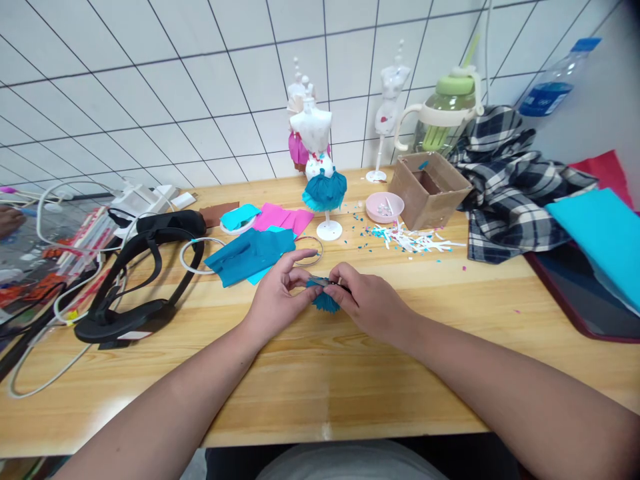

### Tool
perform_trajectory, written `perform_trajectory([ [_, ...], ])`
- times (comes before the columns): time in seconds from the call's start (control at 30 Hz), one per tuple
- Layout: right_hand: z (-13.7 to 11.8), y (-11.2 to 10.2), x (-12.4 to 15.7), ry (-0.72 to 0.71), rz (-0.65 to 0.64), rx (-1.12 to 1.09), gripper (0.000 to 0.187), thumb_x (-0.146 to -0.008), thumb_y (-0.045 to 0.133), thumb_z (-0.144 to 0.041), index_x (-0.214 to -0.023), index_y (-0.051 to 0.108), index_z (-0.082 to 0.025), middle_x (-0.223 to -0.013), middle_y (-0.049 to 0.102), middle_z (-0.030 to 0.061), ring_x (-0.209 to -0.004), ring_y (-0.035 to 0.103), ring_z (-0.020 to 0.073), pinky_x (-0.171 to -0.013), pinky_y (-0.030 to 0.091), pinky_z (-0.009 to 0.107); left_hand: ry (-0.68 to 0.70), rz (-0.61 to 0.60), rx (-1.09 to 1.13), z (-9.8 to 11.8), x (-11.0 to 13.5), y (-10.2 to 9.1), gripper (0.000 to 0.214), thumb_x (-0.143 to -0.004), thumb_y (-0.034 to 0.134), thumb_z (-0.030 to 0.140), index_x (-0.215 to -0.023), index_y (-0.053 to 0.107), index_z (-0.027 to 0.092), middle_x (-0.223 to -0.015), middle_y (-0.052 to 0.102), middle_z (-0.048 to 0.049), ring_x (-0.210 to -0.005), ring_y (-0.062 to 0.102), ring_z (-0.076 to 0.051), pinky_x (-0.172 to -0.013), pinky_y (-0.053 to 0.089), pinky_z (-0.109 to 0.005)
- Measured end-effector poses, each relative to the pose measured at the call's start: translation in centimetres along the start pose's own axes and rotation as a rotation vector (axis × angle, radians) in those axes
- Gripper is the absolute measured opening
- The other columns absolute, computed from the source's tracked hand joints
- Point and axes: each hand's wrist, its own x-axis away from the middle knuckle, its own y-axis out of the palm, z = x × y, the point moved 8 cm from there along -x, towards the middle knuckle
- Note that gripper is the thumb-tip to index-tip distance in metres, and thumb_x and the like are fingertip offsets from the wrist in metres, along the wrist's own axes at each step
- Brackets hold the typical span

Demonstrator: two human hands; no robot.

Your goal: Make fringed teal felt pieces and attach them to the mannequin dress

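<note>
Both my hands meet at the middle of the wooden table. My left hand and my right hand pinch a small pleated teal piece of fabric between their fingertips, just above the tabletop. Beyond it lie teal fabric sheets and pink sheets. A white miniature mannequin on a stand wears a teal ruffled skirt and stands right behind my hands.
A black headset with straps and cables lie at the left. A pink dish, a cardboard box, paper scraps, a plaid cloth, a green-lidded jug and a bottle fill the right back.
</note>
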Motion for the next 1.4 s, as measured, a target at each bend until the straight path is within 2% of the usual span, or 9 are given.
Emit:
perform_trajectory([
  [0.27, 0.2, 0.0, -0.1, 0.005, 0.003, -0.003, 0.022, -0.098, 0.036, -0.039, -0.1, 0.048, -0.021, -0.077, 0.065, 0.0, -0.067, 0.06, 0.0164, -0.058, 0.033, 0.025, -0.027, -0.007, 0.056, 0.1, 0.0, 0.2, 0.058, -0.072, 0.072, 0.022, -0.126, 0.049, 0.019, -0.071, 0.06, 0.0036, -0.07, 0.06, -0.012, -0.067, 0.047, -0.024],
  [0.57, 0.5, -0.6, -0.2, 0.023, 0.035, -0.071, 0.023, -0.097, 0.036, -0.041, -0.102, 0.047, -0.021, -0.079, 0.063, 0.0002, -0.067, 0.058, 0.0159, -0.059, 0.033, 0.025, -0.069, -0.004, 0.11, -0.6, -0.3, 0.0, 0.06, -0.072, 0.073, 0.021, -0.126, 0.048, 0.018, -0.07, 0.058, 0.0042, -0.06, 0.051, -0.008, -0.057, 0.04, -0.02],
  [0.67, 0.6, -1.0, -0.2, 0.026, 0.052, -0.08, 0.024, -0.097, 0.036, -0.041, -0.1, 0.048, -0.021, -0.077, 0.062, -0.0005, -0.065, 0.056, 0.0152, -0.058, 0.031, 0.025, -0.086, -0.001, 0.162, -0.8, -0.4, 0.0, 0.062, -0.072, 0.073, 0.022, -0.127, 0.047, 0.018, -0.071, 0.06, 0.0036, -0.062, 0.055, -0.009, -0.059, 0.042, -0.021],
  [0.8, 1.8, -2.6, -0.4, 0.112, 0.161, -0.184, 0.029, -0.092, 0.043, -0.048, -0.102, 0.051, -0.021, -0.066, 0.054, -0.004, -0.056, 0.047, 0.0128, -0.055, 0.029, 0.025, -0.086, 0.014, 0.2, -0.8, -0.4, -0.3, 0.06, -0.072, 0.074, 0.022, -0.126, 0.047, 0.018, -0.079, 0.064, 0.0005, -0.071, 0.06, -0.012, -0.068, 0.046, -0.025],
  [0.87, 2.3, -2.7, -0.6, 0.143, 0.137, -0.334, 0.036, -0.088, 0.051, -0.051, -0.106, 0.054, -0.021, -0.064, 0.05, -0.0048, -0.055, 0.044, 0.0118, -0.054, 0.03, 0.024, -0.068, -0.014, 0.205, -0.7, -0.4, -0.2, 0.058, -0.073, 0.072, 0.021, -0.126, 0.047, 0.019, -0.082, 0.065, -0.0002, -0.073, 0.06, -0.012, -0.069, 0.046, -0.025],
  [0.97, 2.1, -1.8, -0.9, 0.142, 0.021, -0.504, 0.039, -0.083, 0.058, -0.048, -0.109, 0.061, -0.019, -0.066, 0.049, -0.0043, -0.057, 0.041, 0.0107, -0.054, 0.031, 0.024, -0.017, -0.121, 0.228, -0.2, -0.2, 0.4, 0.057, -0.075, 0.069, 0.019, -0.127, 0.046, 0.021, -0.083, 0.064, -0.0002, -0.076, 0.059, -0.013, -0.067, 0.045, -0.024],
  [1.13, 1.8, -0.3, -1.1, 0.127, -0.062, -0.46, 0.028, -0.08, 0.062, -0.045, -0.089, 0.066, -0.019, -0.055, 0.034, -0.0075, -0.052, 0.033, 0.0094, -0.05, 0.024, 0.024, -0.014, -0.195, 0.229, -0.2, 0.2, 1.3, 0.058, -0.076, 0.067, 0.018, -0.129, 0.045, 0.021, -0.083, 0.063, -0.0011, -0.077, 0.059, -0.014, -0.067, 0.045, -0.025],
  [1.23, 2.0, 0.0, -1.1, 0.129, -0.043, -0.459, 0.022, -0.08, 0.06, -0.04, -0.08, 0.061, -0.018, -0.057, 0.038, -0.007, -0.054, 0.035, 0.0094, -0.052, 0.026, 0.024, -0.046, -0.192, 0.229, -0.5, 0.2, 1.5, 0.06, -0.075, 0.068, 0.018, -0.13, 0.045, 0.02, -0.084, 0.062, -0.0016, -0.076, 0.059, -0.014, -0.067, 0.045, -0.026],
  [1.4, 2.2, 0.0, -1.3, 0.13, -0.027, -0.471, 0.019, -0.081, 0.058, -0.037, -0.079, 0.059, -0.019, -0.059, 0.042, -0.0064, -0.055, 0.037, 0.0098, -0.053, 0.028, 0.023, -0.07, -0.174, 0.251, -0.8, 0.0, 1.2, 0.059, -0.075, 0.069, 0.021, -0.129, 0.045, 0.019, -0.086, 0.061, -0.0021, -0.076, 0.059, -0.013, -0.067, 0.046, -0.026],
])
